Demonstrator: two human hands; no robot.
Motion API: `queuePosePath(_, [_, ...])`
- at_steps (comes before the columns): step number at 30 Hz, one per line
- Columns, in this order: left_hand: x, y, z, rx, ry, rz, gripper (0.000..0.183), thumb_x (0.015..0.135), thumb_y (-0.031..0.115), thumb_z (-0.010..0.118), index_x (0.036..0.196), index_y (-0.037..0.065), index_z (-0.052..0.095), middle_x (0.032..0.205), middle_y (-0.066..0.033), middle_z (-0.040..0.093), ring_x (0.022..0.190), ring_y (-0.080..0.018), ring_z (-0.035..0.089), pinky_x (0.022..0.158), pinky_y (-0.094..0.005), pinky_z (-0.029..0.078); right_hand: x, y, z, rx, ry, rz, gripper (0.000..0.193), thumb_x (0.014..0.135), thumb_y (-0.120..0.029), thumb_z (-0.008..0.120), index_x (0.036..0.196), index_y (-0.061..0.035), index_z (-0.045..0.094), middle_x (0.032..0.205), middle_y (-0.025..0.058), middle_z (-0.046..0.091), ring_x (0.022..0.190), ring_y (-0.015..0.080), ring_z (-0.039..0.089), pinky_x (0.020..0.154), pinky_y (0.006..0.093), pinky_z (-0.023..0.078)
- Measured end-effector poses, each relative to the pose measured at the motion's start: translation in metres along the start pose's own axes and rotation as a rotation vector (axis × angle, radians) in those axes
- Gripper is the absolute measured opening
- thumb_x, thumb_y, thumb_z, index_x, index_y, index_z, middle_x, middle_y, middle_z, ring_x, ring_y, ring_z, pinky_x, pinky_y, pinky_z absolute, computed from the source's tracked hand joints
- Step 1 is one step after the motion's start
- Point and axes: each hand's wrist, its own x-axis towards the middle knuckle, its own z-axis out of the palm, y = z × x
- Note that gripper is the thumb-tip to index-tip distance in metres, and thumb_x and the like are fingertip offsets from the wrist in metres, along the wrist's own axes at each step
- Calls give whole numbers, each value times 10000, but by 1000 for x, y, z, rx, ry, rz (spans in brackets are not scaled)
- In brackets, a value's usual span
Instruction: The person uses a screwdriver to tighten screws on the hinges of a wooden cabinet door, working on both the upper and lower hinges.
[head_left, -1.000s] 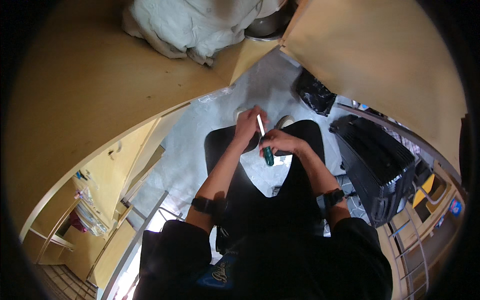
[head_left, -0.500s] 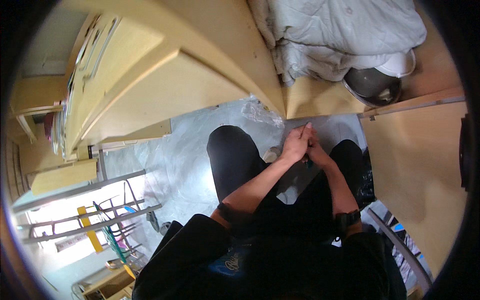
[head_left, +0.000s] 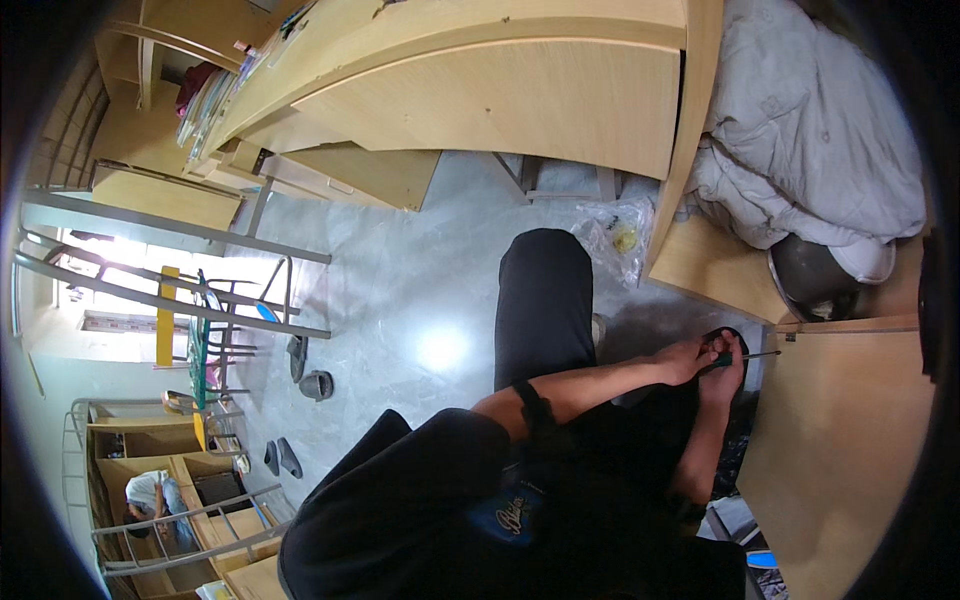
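In front of my right knee, my two hands meet around a screwdriver (head_left: 724,359) with a dark green handle. Its thin shaft points right, toward the upper edge of an open wooden cabinet door (head_left: 840,430). My left hand (head_left: 686,361) has its fingers curled at the handle. Wrapped about the same handle from below is my right hand (head_left: 722,374). The tip ends near a small dark fitting (head_left: 790,337) at the door's corner; whether they touch I cannot tell.
Inside the cabinet lie a pale quilt (head_left: 810,130), a dark metal pot (head_left: 805,280) and a white cap-like thing (head_left: 866,262). A clear plastic bag (head_left: 622,238) rests on the floor near the cabinet. Slippers (head_left: 316,385) lie farther left. Another person (head_left: 155,505) is at far left.
My view has swung toward the right, so the desk and floor show more. My hands have moved right to the door's corner, and the screwdriver's shaft is now visible.
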Motion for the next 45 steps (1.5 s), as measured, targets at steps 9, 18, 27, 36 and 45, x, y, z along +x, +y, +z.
queuePosePath(9, [29,-29,28,173,-336,497,394,872,314,513,1148,34,538,933,-228,606,933,-400,564,817,-461,437,8,-14,-16,-42,190,-220,279,871,-274,500,1053,-70,558,917,68,578,829,211,542,726,331,430])
queuePosePath(18, [37,32,21,322,-502,243,436,859,370,554,1039,-27,566,848,-203,628,656,-291,618,647,-398,472,4,-81,-42,-95,395,-462,370,967,-270,307,1163,-20,497,866,109,568,769,219,544,713,381,479])
queuePosePath(27, [37,12,47,393,-353,52,465,809,326,626,1120,-8,536,1070,-229,578,1004,-355,559,833,-427,443,51,-48,-37,-74,419,-191,272,950,-139,370,1160,16,446,892,147,560,715,224,558,656,354,522])
queuePosePath(36, [84,-35,46,442,-279,130,392,785,256,646,1129,94,551,1067,-176,596,997,-351,566,843,-430,448,85,-38,-65,-172,456,-294,239,911,-81,301,1094,27,411,799,176,574,684,271,596,652,400,529])
queuePosePath(45, [90,-33,55,415,-308,160,418,759,228,675,1131,91,542,1038,-175,607,975,-331,577,829,-414,452,100,-54,-71,-217,546,-426,187,935,-73,299,1073,35,365,762,192,592,588,259,601,534,375,525])
